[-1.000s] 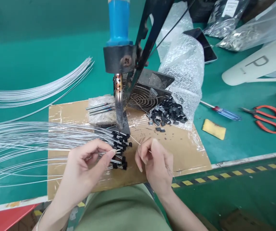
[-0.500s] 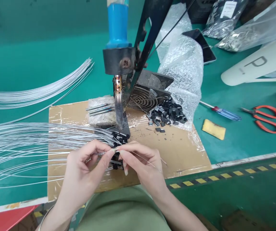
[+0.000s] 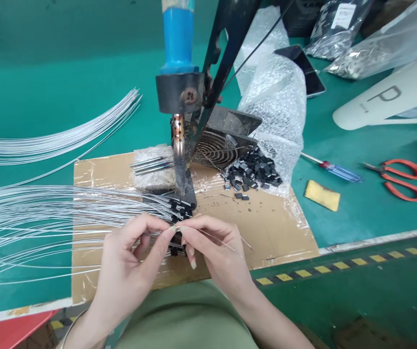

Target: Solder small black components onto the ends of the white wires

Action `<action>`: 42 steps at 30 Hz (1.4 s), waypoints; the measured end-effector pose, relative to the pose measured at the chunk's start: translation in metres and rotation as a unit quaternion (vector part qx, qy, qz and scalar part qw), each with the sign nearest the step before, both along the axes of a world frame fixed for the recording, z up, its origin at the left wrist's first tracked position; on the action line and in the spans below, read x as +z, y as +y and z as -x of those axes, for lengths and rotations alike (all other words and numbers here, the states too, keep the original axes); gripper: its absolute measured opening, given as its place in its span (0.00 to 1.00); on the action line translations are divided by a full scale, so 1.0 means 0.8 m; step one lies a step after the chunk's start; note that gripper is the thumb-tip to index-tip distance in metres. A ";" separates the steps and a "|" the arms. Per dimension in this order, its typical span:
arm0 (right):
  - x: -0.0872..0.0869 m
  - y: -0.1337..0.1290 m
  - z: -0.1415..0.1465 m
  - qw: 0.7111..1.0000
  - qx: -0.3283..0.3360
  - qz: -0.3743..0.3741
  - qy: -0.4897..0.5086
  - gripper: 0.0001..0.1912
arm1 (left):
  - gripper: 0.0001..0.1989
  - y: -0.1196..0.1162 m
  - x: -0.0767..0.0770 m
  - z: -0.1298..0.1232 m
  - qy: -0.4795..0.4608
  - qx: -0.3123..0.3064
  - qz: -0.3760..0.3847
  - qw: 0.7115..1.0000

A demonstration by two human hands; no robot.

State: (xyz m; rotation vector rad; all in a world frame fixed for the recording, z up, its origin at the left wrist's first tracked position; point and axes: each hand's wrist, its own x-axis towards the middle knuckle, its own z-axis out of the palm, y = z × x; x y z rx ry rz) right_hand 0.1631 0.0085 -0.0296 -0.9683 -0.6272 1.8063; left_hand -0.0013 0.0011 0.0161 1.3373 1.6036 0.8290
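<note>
My left hand (image 3: pixel 134 259) is closed in a pinch, thumb against forefinger, on a thin white wire. Tip to tip with it, my right hand (image 3: pixel 221 249) pinches the same spot; thin wire strands (image 3: pixel 216 238) stick out past its fingers to the right. The exact join between the fingertips is hidden. Just behind my hands lies a bundle of white wires (image 3: pixel 48 206), their right ends capped with small black pieces (image 3: pixel 175 213). Above them a hot-air gun (image 3: pixel 178 41) with a blue body hangs in a black stand, its metal nozzle (image 3: pixel 180 165) pointing down.
A cardboard sheet (image 3: pixel 266 232) lies under the work. On it are a pile of small black parts (image 3: pixel 254 169) and a fan (image 3: pixel 216 148). Bubble wrap (image 3: pixel 277 97), a screwdriver (image 3: pixel 339 171), a yellow sponge (image 3: pixel 322 195) and orange-handled scissors (image 3: pixel 403 179) lie right. Another wire bundle (image 3: pixel 66 131) lies left.
Both hands keep their pinch at nearly the same place. The fingers have shifted only slightly, with the right hand's lower fingertips a little further down.
</note>
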 end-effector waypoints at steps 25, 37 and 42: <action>0.010 0.010 -0.001 0.996 0.008 0.076 0.051 0.07 | 0.08 -0.002 -0.006 -0.007 0.021 0.010 -0.048 0.999; 0.009 0.006 0.007 0.994 -0.026 0.086 0.062 0.06 | 0.07 -0.008 -0.008 -0.031 -0.036 0.109 -0.030 0.993; 0.004 0.004 0.001 0.997 -0.014 0.056 0.048 0.09 | 0.06 -0.006 -0.011 -0.026 -0.054 0.124 -0.011 0.991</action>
